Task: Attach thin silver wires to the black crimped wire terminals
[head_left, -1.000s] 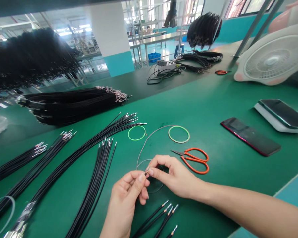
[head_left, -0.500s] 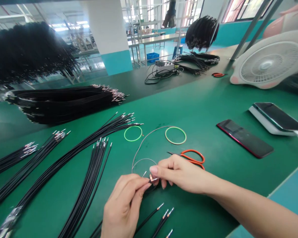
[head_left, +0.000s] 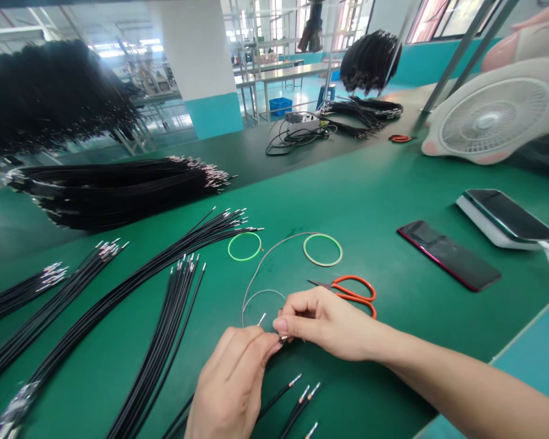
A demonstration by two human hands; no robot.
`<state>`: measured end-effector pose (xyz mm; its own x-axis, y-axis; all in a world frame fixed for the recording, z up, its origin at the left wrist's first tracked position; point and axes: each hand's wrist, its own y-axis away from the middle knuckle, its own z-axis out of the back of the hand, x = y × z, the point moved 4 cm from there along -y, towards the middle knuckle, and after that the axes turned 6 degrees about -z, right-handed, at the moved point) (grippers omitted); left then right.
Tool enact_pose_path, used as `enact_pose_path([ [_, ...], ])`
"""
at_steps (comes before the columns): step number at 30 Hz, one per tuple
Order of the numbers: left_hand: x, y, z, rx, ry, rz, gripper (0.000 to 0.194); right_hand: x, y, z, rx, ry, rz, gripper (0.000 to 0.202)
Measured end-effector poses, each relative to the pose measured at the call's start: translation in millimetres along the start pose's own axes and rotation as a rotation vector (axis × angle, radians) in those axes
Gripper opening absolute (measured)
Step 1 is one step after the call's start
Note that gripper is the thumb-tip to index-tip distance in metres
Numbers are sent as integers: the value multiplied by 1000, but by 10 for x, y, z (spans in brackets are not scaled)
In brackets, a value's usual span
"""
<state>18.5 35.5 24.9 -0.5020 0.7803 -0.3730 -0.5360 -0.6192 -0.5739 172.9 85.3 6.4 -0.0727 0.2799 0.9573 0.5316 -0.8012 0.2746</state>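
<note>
OK, head cam: L hand (head_left: pixel 231 378) pinches blk cable (head_left: pixel 282 339) near its tip, betw. thumb & index; R hand (head_left: pixel 322 322) has fingers curled at same tip, can't tell if gripping. Tip's low ctr, above grn table (head_left: pixel 416 329). Scissors (head_left: pixel 335 285) just behind R hand; gray wire (head_left: pixel 251 278) beyond both hands, bundle (head_left: pixel 162 338) well to L.

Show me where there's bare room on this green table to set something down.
Bare tabletop shows between the fan, the red-edged phone and the orange scissors, and again between that phone and the right forearm. The left side is crowded with black cable bundles; cable ends also lie beside the left hand.
</note>
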Motion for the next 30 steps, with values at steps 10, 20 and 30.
enact_pose_path([
  [10, -19, 22, -93, 75, -38, 123, 23, 81, 23, 8, -30, 312, 114, 28],
  [20, 68, 68, -186, 83, 88, 328, 19, 47, -4, 12, -49, 375, 134, 28],
  [30, 132, 50, -211, 73, 251, 549, 23, 133, 9, 105, 66, 615, 283, 17],
])
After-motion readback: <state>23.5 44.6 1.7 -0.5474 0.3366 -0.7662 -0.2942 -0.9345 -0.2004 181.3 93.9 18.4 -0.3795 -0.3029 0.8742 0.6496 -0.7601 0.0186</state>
